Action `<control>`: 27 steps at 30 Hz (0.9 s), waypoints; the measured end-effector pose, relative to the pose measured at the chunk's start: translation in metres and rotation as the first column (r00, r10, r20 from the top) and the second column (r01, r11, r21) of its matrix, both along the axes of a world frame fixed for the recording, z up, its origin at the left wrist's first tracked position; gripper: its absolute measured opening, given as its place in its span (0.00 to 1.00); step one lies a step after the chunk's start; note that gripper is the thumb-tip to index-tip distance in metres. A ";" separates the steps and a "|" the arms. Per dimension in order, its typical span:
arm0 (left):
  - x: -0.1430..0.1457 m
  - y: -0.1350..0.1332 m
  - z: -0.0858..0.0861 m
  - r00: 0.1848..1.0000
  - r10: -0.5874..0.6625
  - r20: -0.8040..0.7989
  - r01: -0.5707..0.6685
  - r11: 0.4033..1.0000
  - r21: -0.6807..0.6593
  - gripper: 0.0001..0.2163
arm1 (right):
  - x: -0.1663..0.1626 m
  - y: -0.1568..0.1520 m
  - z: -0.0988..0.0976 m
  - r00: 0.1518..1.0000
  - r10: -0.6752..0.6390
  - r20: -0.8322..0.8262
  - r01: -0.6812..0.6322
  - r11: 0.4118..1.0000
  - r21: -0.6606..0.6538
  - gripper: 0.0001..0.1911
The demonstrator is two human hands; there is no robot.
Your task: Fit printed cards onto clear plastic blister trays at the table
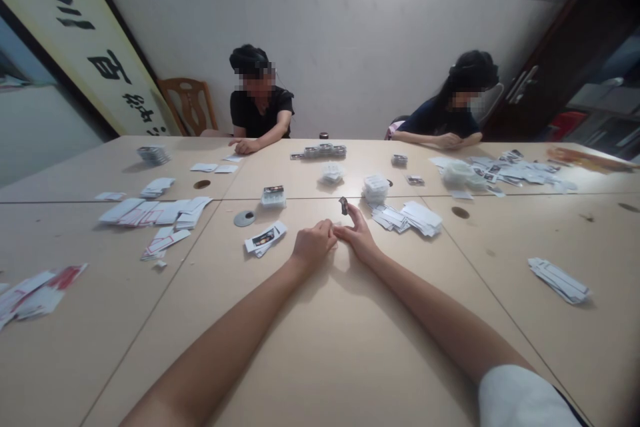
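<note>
My left hand (315, 241) is closed, its fingers curled against my right thumb; a pale, see-through edge shows below them, too small to name. Just beside it, my right hand (359, 235) has a small dark printed card (343, 205), slightly curled, at its raised index finger. To the left lies a short stack of white cards (265, 239), the top one bearing a dark printed picture. Right of my hands are a stack of clear plastic cases (376, 189) and a spread pile of white cards (423, 218).
Across the table (400, 360) sit two people, one in black (263, 110), one in dark blue (440, 121). White cards (150, 212) lie left, a paper bundle (559, 280) right. Clear cases (274, 199) and a grey round cover (245, 218) are ahead.
</note>
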State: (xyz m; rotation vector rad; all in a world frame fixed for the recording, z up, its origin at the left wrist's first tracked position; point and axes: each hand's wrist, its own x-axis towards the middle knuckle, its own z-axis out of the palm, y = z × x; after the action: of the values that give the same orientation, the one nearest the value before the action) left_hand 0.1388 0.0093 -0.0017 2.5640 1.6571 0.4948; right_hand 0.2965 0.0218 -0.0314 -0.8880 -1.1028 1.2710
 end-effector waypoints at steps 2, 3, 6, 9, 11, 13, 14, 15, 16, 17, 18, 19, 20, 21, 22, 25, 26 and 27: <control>0.000 0.000 -0.001 1.000 -0.002 0.005 0.002 1.000 0.001 0.12 | 0.000 -0.001 0.001 1.000 0.007 -0.002 -0.007 1.000 0.000 0.43; 0.000 0.000 -0.001 1.000 -0.004 0.007 0.004 1.000 0.002 0.12 | -0.001 -0.001 0.001 1.000 0.008 -0.005 -0.008 1.000 0.001 0.42; 0.000 0.000 -0.002 1.000 -0.010 0.017 0.010 1.000 0.003 0.11 | -0.001 -0.001 0.000 1.000 0.005 -0.015 -0.005 1.000 0.004 0.42; -0.001 0.000 -0.004 0.999 -0.019 0.030 0.019 1.000 0.009 0.11 | -0.001 0.000 -0.001 1.000 0.008 -0.022 -0.007 1.000 0.005 0.42; -0.001 0.001 -0.005 0.999 -0.030 0.041 0.030 0.999 0.014 0.11 | -0.001 0.001 -0.003 1.000 0.008 -0.026 -0.008 1.000 0.005 0.43; -0.002 0.002 -0.006 0.998 -0.042 0.056 0.041 0.999 0.017 0.11 | -0.001 0.001 -0.004 1.000 0.006 -0.029 -0.005 1.000 0.006 0.43; -0.002 0.002 -0.006 0.997 -0.049 0.064 0.048 0.999 0.018 0.11 | -0.001 0.002 -0.004 1.000 0.005 -0.030 -0.005 1.000 0.007 0.44; -0.002 0.002 -0.006 0.996 -0.055 0.071 0.054 0.998 0.017 0.11 | -0.001 0.002 -0.004 1.000 0.004 -0.031 -0.004 1.000 0.010 0.43; -0.002 0.002 -0.006 0.995 -0.061 0.079 0.060 0.998 0.015 0.11 | -0.001 0.001 -0.003 1.000 0.003 -0.031 -0.003 1.000 0.013 0.43; -0.002 0.002 -0.006 0.994 -0.067 0.086 0.066 0.998 0.011 0.11 | -0.001 0.001 -0.002 1.000 0.003 -0.031 -0.002 1.000 0.016 0.43; -0.002 0.002 -0.005 0.993 -0.070 0.094 0.070 0.998 0.007 0.11 | -0.002 0.001 -0.002 1.000 0.001 -0.032 0.000 1.000 0.019 0.42; -0.002 0.002 -0.005 0.992 -0.073 0.101 0.073 0.997 0.003 0.11 | -0.002 0.000 -0.001 0.999 -0.001 -0.032 0.001 1.000 0.021 0.42; -0.002 0.001 -0.005 0.991 -0.074 0.110 0.075 0.997 -0.002 0.11 | -0.002 -0.001 0.000 0.999 -0.002 -0.034 0.003 1.000 0.022 0.42; -0.002 0.001 -0.005 0.990 -0.073 0.119 0.074 0.997 -0.006 0.11 | -0.002 -0.001 0.001 0.999 -0.004 -0.036 0.005 1.000 0.022 0.42; -0.002 0.001 -0.005 0.989 -0.070 0.131 0.072 0.997 -0.009 0.11 | -0.002 -0.002 0.001 0.999 -0.006 -0.038 0.007 1.000 0.021 0.43; -0.002 0.002 -0.005 0.982 -0.065 0.178 0.067 0.998 -0.009 0.11 | -0.003 -0.002 0.001 0.999 -0.004 -0.050 0.005 1.000 0.014 0.43; -0.002 0.002 -0.005 0.978 -0.067 0.197 0.070 0.998 -0.007 0.11 | -0.003 -0.001 0.001 0.998 -0.002 -0.058 0.003 1.000 0.007 0.43; -0.003 0.002 -0.005 0.973 -0.072 0.219 0.074 0.997 -0.002 0.11 | -0.003 0.000 0.000 0.998 0.000 -0.068 0.000 1.000 -0.002 0.43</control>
State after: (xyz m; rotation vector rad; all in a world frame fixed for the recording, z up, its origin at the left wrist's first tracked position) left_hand 0.1362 0.0113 -0.0062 2.4485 1.4827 0.7311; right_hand 0.2934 0.0214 -0.0316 -0.8403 -1.0483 1.2932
